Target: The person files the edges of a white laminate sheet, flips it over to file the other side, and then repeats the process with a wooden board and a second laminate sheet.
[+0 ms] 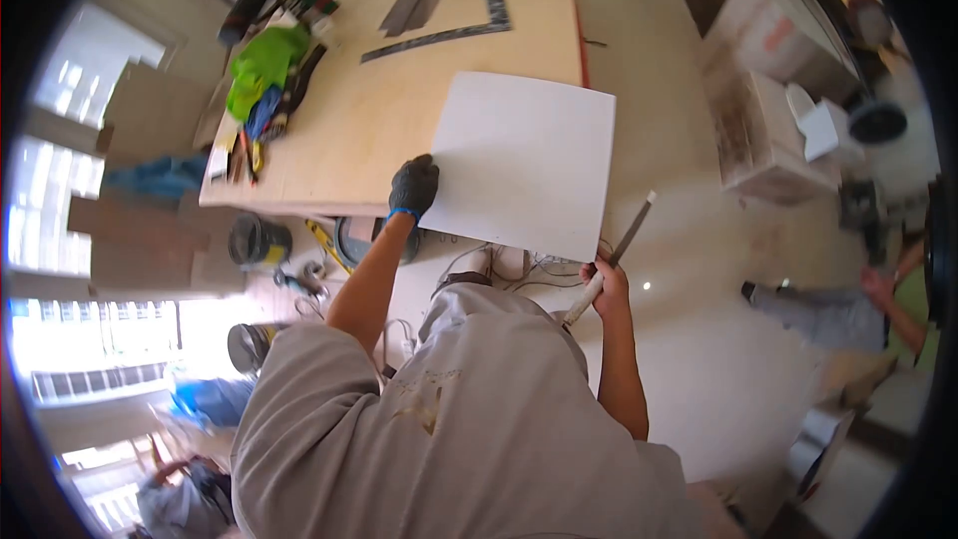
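Workbench point(399, 120): plywood top, carrying all the items below.
Tile point(524, 165): large white square at the bench's near right corner, overhanging the near edge.
Steel square point(469, 15): far edge, well apart from the tile.
Green cloth point(261, 65): left edge, amid hand tools.
Left hand point(413, 187): gloved, fingers spread flat on the tile's near left edge, pinning it.
Right hand point(606, 284): bare, fingers closed round a scoring tool point(619, 250), just beside the tile's near right corner.
Step judged: tile steadied before scoring; next calls for the blade set on the line.
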The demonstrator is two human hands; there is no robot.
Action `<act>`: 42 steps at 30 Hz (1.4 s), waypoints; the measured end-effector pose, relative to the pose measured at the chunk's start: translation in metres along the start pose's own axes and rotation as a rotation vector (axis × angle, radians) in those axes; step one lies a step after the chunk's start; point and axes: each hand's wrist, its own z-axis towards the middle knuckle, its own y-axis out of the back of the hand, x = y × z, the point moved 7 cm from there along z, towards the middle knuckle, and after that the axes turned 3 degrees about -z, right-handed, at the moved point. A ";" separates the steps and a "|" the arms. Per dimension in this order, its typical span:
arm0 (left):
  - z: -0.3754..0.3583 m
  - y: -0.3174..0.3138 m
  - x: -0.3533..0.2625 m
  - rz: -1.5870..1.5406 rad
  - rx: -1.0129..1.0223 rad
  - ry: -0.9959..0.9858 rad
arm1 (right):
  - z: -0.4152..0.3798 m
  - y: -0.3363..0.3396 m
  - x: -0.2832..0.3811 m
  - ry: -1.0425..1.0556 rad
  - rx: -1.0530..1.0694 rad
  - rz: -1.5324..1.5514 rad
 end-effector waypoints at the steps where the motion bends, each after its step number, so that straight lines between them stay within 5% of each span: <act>1: 0.005 -0.003 0.023 -0.142 -0.022 0.046 | 0.004 0.006 -0.003 -0.024 -0.017 0.010; 7: -0.040 0.015 0.109 -0.823 -0.128 0.463 | 0.018 0.042 0.021 -0.009 -0.129 -0.445; 10: -0.087 0.017 0.133 -0.784 0.029 0.735 | 0.015 0.026 0.044 -0.017 -0.128 -0.476; 12: -0.126 -0.020 0.132 -1.103 0.384 0.936 | 0.015 0.006 0.055 -0.028 -0.091 -0.476; 14: -0.157 -0.029 0.084 -1.481 0.477 1.026 | 0.020 -0.012 0.060 -0.039 -0.028 -0.468; 16: -0.163 -0.057 0.049 -1.789 0.524 0.900 | 0.032 -0.011 0.062 0.057 0.012 -0.600; 19: -0.154 -0.076 0.009 -1.990 0.432 0.967 | 0.050 0.004 0.054 0.110 -0.011 -0.723; 23: -0.127 -0.075 0.005 -1.675 0.374 0.798 | 0.043 -0.006 0.064 0.056 -0.017 -0.794; 31: -0.056 0.058 -0.117 -1.657 0.313 0.554 | 0.005 -0.090 0.179 0.212 -0.041 -0.709; 35: -0.013 0.073 -0.151 -1.824 0.474 0.526 | -0.013 -0.125 0.230 0.114 -0.191 -0.792; 42: 0.035 0.088 -0.152 -1.780 0.794 0.463 | -0.013 -0.176 0.248 0.114 0.113 -0.549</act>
